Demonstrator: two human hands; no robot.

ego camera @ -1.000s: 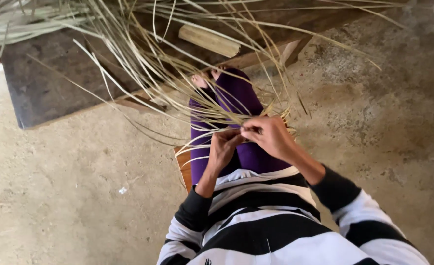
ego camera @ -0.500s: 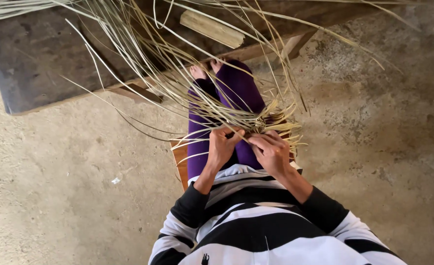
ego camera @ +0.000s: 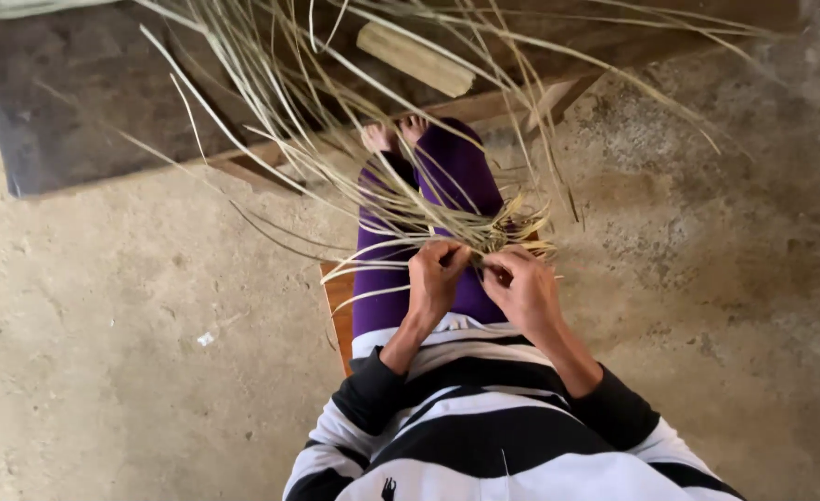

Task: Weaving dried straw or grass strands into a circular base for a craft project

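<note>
Strips [ego camera: 336, 139] of pale reed fan out from the lap over purple legs [ego camera: 447, 186], toward a dark bench [ego camera: 76, 102] on the dirt floor [ego camera: 104, 371]. Left hand [ego camera: 436, 278] and right hand [ego camera: 519, 288] both pinch the woven knot [ego camera: 489, 237], fingers closed on strips.

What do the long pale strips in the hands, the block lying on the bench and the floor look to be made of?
The strips: dried plant fibre, probably split reed or palm leaf; pale straw colour, flat, matt, bending in long curves. The block: light wood or bamboo, with lengthwise grain lines. The floor: bare concrete or packed earth, mottled grey-tan and rough. Left hand and right hand pinch the strips.
</note>
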